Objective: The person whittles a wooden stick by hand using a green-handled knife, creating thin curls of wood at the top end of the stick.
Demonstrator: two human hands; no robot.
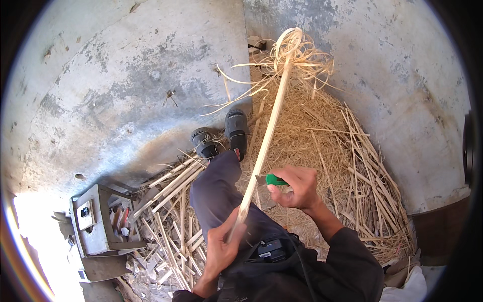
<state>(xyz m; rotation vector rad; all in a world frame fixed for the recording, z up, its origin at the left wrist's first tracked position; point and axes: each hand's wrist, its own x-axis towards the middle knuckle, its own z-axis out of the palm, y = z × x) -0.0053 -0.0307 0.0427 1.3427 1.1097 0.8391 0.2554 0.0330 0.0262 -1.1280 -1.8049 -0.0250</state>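
Note:
My left hand (222, 246) grips the near end of a long pale bamboo strip (266, 133) that runs up and away over my legs. Curled thin shavings (297, 53) hang from its far end. My right hand (297, 189) holds a green-handled knife (271, 179) with its short blade resting against the strip near its middle. My legs in dark trousers (216, 191) stretch out under the strip, ending in two dark shoes (224, 136).
A heap of straw-like shavings and split strips (327, 151) covers the ground on the right. Cut bamboo sticks (171, 211) lie at the left beside a small grey stool (95, 221). Stained concrete walls (126, 75) stand behind.

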